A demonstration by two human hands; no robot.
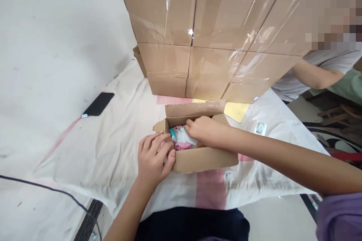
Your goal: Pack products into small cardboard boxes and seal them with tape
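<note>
A small open cardboard box (205, 159) sits on the cloth-covered table in front of me, its flaps standing up. Inside its left part lies a soft-looking packet (181, 138) printed in turquoise, white and pink; I cannot tell its kind. My left hand (155, 153) grips the left end of the box, thumb at the front corner and fingers over the flap. Reaching into the box from the right, my right hand (205, 131) has its fingers curled closed at the packet's right side. My palm hides the right part of the box's inside.
Behind the box, a large taped cardboard panel (217, 45) stands upright. A black phone (99, 104) lies at left, by the wall. A yellow sheet (237, 110) and a small pale packet (260, 128) rest at right. Another person's arm (316, 74) is beyond the panel. A black cable (53, 189) hangs lower left.
</note>
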